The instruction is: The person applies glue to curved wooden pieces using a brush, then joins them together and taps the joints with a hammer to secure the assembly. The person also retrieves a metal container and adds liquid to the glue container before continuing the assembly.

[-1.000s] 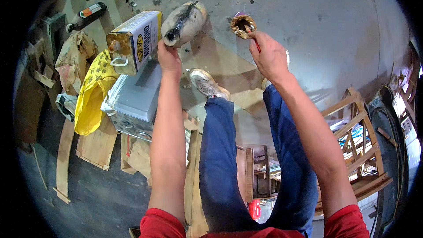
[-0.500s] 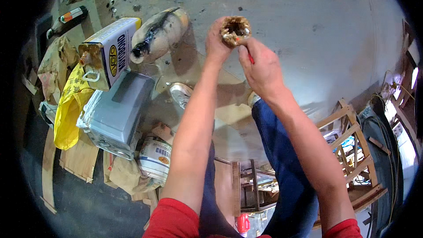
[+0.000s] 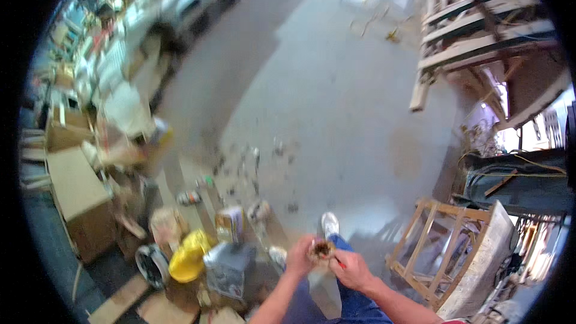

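Both of my hands meet low in the head view, just above my knees. My left hand (image 3: 298, 256) cups the bristle head of a worn brush (image 3: 321, 249), a brown frayed clump. My right hand (image 3: 354, 269) grips the brush's thin red handle from the right side. My legs in blue trousers (image 3: 351, 303) and a white shoe (image 3: 329, 224) show below and behind the hands.
On the concrete floor at my left lie a yellow bag (image 3: 189, 255), a grey metal box (image 3: 228, 267), a carton (image 3: 229, 223), cans and cardboard boxes (image 3: 75, 195). A wooden frame (image 3: 441, 246) stands at my right. Timber racks (image 3: 480, 30) fill the far right.
My head has lifted, so the view now takes in the whole floor and the hands sit small at the bottom. My left hand left the can and joined the right on the brush.
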Motion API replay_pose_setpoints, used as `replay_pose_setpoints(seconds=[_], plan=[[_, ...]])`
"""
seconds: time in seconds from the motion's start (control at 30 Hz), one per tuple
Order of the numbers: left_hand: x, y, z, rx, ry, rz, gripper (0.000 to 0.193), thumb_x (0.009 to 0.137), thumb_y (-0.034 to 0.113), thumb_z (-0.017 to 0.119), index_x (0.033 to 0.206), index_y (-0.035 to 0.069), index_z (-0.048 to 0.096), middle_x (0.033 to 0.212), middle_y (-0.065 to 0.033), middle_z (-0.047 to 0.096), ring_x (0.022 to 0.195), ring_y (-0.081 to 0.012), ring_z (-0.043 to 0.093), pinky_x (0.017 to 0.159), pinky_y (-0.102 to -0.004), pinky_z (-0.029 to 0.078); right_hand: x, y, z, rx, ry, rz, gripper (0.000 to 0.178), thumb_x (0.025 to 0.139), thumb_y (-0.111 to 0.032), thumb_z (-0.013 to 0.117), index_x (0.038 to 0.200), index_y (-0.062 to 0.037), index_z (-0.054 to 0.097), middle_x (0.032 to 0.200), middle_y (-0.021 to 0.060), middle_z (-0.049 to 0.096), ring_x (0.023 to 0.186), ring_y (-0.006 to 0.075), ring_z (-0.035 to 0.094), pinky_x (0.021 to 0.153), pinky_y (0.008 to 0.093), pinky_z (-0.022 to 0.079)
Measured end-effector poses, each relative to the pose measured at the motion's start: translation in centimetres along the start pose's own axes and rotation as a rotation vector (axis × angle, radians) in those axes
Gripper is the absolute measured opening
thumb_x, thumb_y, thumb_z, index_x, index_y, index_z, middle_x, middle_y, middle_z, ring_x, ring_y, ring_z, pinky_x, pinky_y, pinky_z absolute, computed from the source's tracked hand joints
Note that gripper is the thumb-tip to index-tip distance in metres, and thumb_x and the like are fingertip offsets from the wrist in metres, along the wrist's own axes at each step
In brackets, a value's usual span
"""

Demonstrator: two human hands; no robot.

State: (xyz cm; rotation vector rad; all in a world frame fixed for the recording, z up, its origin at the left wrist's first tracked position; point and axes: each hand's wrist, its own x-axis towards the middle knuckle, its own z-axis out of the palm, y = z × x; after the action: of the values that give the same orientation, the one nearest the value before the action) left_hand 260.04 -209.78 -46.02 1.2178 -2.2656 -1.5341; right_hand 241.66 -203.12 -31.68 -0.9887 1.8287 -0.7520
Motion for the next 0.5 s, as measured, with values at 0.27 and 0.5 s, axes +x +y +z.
replay_pose_setpoints(seconds=[0.27,0.5], plan=[[-1.9,20.5,-8.6,0.207,-0.087,0.35,0.069,0.074,0.03,0.092,0.135,0.016,0.063,0.137,-0.0069,0.066,0.119,-0.0318,0.069,0.095,-0.0429,0.059,-14.5,-11.9,-8.9,-0.097,0.333,-0.078,0.019,0.098,-0.017,0.062,0.106,-0.0045,0.074,0.093,0.023,0.073,0.088,0.0423,0.072,0.078,0.0478,0.058],[-9.5,29.3,-5.4,0.235,-0.34,0.593,0.067,0.076,0.027,0.091,0.135,0.016,0.062,0.135,-0.0102,0.066,0.118,-0.0366,0.068,0.095,-0.0455,0.058,-30.2,-12.7,-7.7,-0.058,0.716,-0.002,0.02,0.1,-0.012,0.057,0.102,0.0,0.073,0.086,0.0184,0.073,0.079,0.0338,0.073,0.075,0.0432,0.059]])
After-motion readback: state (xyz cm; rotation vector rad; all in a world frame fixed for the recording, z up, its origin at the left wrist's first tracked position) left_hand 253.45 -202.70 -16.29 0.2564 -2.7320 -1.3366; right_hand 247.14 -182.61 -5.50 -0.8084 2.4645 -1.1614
